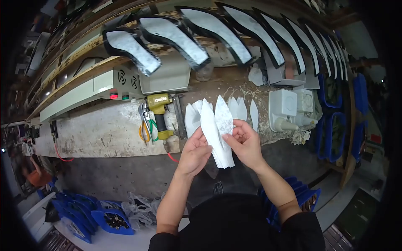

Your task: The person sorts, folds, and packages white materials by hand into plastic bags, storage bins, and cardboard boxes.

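Over the bench's front edge, my left hand (pixel 196 152) grips a stack of white leaf-shaped pieces (pixel 212 134) from the left side. My right hand (pixel 245 144) pinches a speckled white leaf-shaped piece (pixel 224 115) at its edge, fanned to the right of the stack. Both bundles meet at their lower ends. Behind them, more white pointed pieces (pixel 238 108) lie on the bench, partly covered by what I hold. To the left rest an olive-green nail gun (pixel 158 104) and scissors with orange and green handles (pixel 145 129).
Curved black-edged white pieces (pixel 213 31) hang in a row along the shelf above the workbench (pixel 104 140). A grey box with round vents (pixel 113 83) stands at left, white plastic containers (pixel 283 104) at right. Blue bins (pixel 111 221) sit low on both sides.
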### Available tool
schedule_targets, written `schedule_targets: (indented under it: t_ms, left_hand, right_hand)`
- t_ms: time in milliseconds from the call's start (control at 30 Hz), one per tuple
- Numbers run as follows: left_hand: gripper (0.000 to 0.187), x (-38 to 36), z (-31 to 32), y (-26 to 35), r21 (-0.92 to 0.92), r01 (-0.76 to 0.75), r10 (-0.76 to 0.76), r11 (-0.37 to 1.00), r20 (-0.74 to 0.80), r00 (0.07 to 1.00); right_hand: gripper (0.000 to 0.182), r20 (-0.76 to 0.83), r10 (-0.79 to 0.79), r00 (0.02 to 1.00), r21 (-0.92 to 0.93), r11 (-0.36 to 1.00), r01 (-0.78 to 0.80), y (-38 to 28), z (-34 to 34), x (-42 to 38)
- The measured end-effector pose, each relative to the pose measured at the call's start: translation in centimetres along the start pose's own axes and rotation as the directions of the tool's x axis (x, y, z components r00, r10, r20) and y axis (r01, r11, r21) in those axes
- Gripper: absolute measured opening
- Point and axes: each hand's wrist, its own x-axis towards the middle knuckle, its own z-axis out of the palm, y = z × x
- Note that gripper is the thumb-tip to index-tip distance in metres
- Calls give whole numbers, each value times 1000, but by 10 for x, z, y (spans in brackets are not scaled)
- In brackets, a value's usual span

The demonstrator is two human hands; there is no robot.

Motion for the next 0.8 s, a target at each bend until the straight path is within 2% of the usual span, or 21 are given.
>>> schedule_targets:
  t_ms: [67, 100, 133, 233, 433, 600, 733, 767, 800]
  left_hand:
    - [79, 6, 20, -19, 42, -4, 7, 999, -84, 996]
    - [79, 9, 24, -30, 50, -7, 12, 999, -92, 996]
    - [78, 12, 23, -44, 102, -14, 23, 995, -83, 996]
    - [74, 21, 22, -75, 222, -38, 50, 974, -47, 998]
    - [72, 28, 30, -96, 322, -98, 102, 942, 7, 995]
    - [71, 27, 18, -95, 456, -146, 148, 878, 31, 988]
    - [69, 27, -1, -98, 358, -137, 170, 923, -62, 983]
    - [69, 27, -3, -97, 354, -133, 166, 926, -64, 984]
    - [68, 27, -5, -96, 319, -97, 133, 943, -94, 987]
  right_hand:
    - [31, -90, -151, 984, -412, 906, 101, -3, -25, -4]
    - [31, -86, -151, 985, -402, 910, 104, 3, -34, -3]
    - [31, -52, -232, 971, -471, 863, 182, 12, -38, -3]
    - [33, 81, -459, 885, -652, 646, 396, 33, -47, 1]
    - [31, 141, -457, 878, -606, 661, 441, 40, -56, 1]
    - [32, 216, -389, 896, -465, 765, 445, 51, -58, 9]
    - [32, 204, -177, 963, -335, 911, 239, 60, -50, 10]
    - [32, 204, -171, 964, -339, 911, 234, 64, -50, 9]
    - [31, 186, -85, 979, -298, 945, 138, 69, -51, 8]
